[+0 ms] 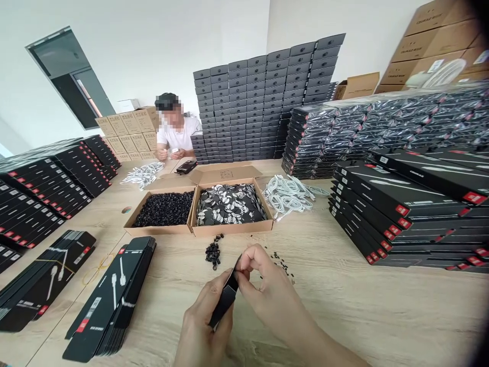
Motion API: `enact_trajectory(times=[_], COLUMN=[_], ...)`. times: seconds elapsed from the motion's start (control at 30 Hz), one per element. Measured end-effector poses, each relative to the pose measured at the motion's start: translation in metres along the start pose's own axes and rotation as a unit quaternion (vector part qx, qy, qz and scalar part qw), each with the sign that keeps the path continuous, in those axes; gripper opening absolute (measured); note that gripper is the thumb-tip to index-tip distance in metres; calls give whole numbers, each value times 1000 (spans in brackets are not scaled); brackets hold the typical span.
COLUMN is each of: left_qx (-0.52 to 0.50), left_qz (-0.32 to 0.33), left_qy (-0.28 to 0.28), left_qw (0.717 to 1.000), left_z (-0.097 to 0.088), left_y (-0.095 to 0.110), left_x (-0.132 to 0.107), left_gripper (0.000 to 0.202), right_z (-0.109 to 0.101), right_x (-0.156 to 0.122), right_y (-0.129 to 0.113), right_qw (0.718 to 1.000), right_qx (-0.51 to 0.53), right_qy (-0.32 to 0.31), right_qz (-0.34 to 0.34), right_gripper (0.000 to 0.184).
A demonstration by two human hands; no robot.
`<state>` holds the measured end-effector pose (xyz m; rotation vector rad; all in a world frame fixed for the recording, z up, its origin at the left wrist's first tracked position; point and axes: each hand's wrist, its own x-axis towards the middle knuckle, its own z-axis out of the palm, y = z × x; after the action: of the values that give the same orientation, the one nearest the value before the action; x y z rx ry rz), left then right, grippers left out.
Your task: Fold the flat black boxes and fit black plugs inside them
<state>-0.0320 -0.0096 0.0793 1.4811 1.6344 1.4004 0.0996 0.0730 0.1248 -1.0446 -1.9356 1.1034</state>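
A narrow black cardboard box is held above the table's near edge, tilted up to the right. My left hand wraps round its body, thumb along one side and fingers along the other. At the box's upper end, the thumb and forefinger of my right hand pinch the edge or flap; whether they also hold something small cannot be made out. Just beyond my hands lie a small heap of black plastic pieces and a scatter of tiny dark bits.
Behind sit one carton of black pieces and another of black-and-white tags. White cables lie beside them. Flat box stacks are at left, packed boxes at right. A person sits across the table.
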Motion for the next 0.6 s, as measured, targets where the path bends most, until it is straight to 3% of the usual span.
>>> enact_trajectory(times=[0.1, 0.23, 0.37, 0.5, 0.6], left_qx=[2, -15, -91, -169, -211], left_qz=[2, -8, -80, -133, -139], left_qy=[-4, 9, 65, 81, 70], left_qw=[1000, 1000, 991, 973, 965], left_z=[-1, 2, 5, 7, 7], left_y=[-1, -4, -6, 0, 3], left_x=[1, 1, 2, 3, 4], left_gripper=[43, 40, 39, 40, 39], right_z=[3, 2, -3, -11, -14], right_x=[-2, 1, 9, 17, 21], right_y=[0, 2, 7, 13, 17], right_qw=[999, 1000, 994, 993, 993], right_qx=[-33, 12, 95, 76, 51], right_qy=[24, -1, -39, -77, -69], right_qz=[-14, 7, 23, -37, -79], right_gripper=[14, 12, 10, 2, 10])
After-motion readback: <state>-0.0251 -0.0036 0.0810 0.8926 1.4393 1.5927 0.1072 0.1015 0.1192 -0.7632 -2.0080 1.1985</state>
